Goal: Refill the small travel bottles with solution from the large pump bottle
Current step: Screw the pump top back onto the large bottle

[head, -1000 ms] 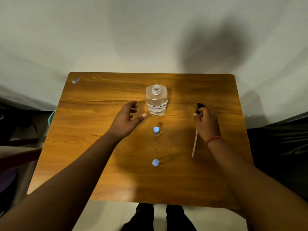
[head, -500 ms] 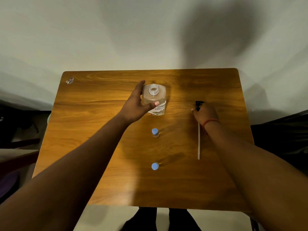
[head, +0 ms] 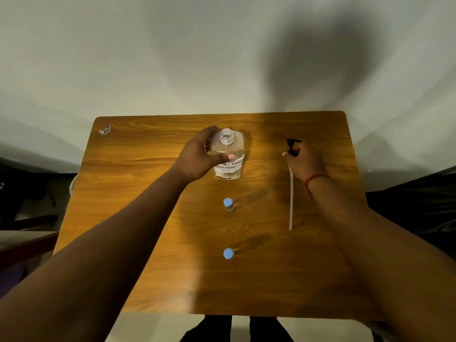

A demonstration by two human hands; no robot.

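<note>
Left hand (head: 197,157) now around open bottle (head: 228,154) — right hand (head: 304,160) gripping pump (head: 291,146) near table (head: 138,193) edge.

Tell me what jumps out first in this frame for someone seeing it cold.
The left hand wrapped around the open-necked large pump bottle at the table's far middle. To its right, the right hand holds the removed black pump head, its long white tube lying on the wood toward the viewer. Two blue-capped travel bottles stand in line nearer the viewer, still closed.
</note>
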